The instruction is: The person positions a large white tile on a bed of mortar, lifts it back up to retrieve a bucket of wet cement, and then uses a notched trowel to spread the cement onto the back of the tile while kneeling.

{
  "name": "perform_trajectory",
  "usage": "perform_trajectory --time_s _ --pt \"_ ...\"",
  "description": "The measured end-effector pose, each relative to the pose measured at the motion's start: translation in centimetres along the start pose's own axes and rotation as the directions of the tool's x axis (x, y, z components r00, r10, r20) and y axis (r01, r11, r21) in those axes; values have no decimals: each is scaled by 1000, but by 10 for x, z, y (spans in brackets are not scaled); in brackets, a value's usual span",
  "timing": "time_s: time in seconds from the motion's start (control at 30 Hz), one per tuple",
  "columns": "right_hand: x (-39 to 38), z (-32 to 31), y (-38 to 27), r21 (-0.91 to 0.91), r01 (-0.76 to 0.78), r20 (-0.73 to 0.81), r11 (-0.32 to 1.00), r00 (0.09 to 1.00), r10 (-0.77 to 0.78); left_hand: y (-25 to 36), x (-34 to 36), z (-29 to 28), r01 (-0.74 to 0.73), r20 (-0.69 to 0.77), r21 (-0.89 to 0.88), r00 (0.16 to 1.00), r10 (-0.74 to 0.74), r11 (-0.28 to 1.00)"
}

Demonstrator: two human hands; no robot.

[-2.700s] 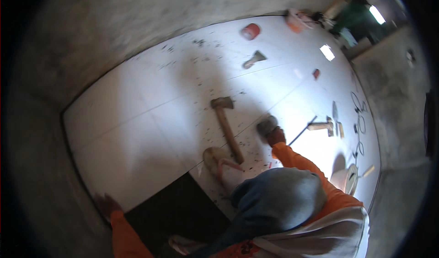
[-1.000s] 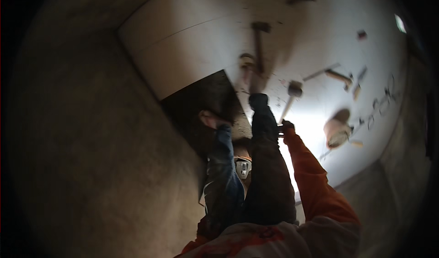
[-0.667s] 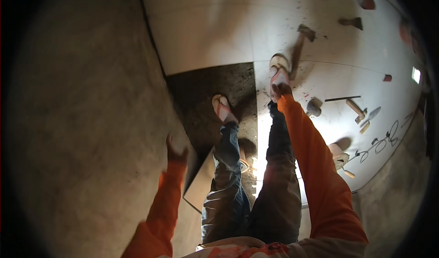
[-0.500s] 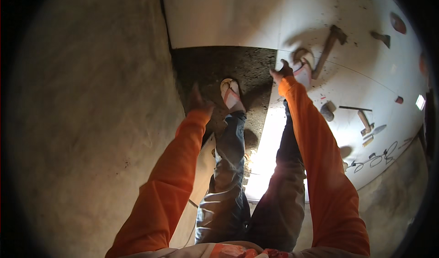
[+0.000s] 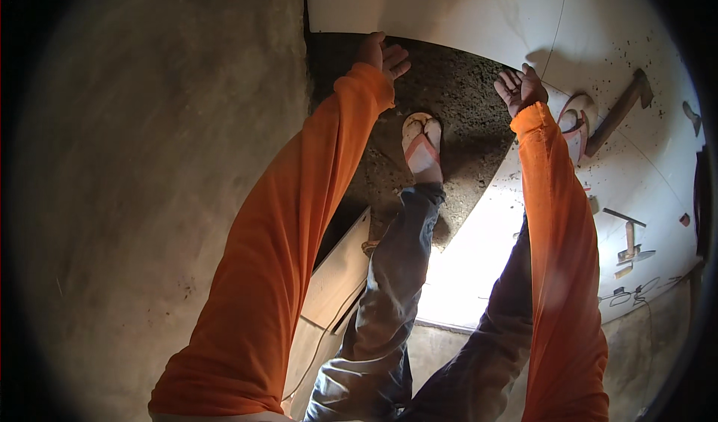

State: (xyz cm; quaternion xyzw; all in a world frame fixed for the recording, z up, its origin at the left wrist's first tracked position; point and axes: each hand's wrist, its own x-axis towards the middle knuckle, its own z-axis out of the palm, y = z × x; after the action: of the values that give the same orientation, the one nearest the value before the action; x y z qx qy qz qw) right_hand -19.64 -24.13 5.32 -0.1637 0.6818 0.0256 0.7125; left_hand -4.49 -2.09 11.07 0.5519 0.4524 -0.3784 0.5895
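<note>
Over the dark patch of bare ground (image 5: pixel 467 96), your reach is likely steadiest with weight shared between both feet and the right sandal (image 5: pixel 576 134) clear of the hammer (image 5: pixel 619 115) just beside it. The patch looks rough and grainy, set between the wall (image 5: pixel 172 145) on the left and white tiles (image 5: pixel 426 7) ahead and right. Your left hand (image 5: pixel 384 57) is near its far left corner, your right hand (image 5: pixel 521 89) near the far right — both empty, fingers spread or loosely bent; contact I cannot tell.
</note>
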Motion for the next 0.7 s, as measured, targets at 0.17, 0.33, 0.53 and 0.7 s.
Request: perform_trajectory --time_s 0.17,0.33,0.53,0.7 --pt "3 9 5 37 20 18 999 1000 -21 4 16 8 -32 -20 -93 999 30 995" --pt "2 17 8 55 30 -7 998 1000 -30 2 30 4 -3 -9 -94 1000 2 996" --pt "18 15 21 46 29 -18 999 999 -28 2 36 2 22 -11 -105 1000 -24 994" --pt "25 6 25 85 77 2 993 997 -78 5 31 9 19 -55 -113 998 -26 993"
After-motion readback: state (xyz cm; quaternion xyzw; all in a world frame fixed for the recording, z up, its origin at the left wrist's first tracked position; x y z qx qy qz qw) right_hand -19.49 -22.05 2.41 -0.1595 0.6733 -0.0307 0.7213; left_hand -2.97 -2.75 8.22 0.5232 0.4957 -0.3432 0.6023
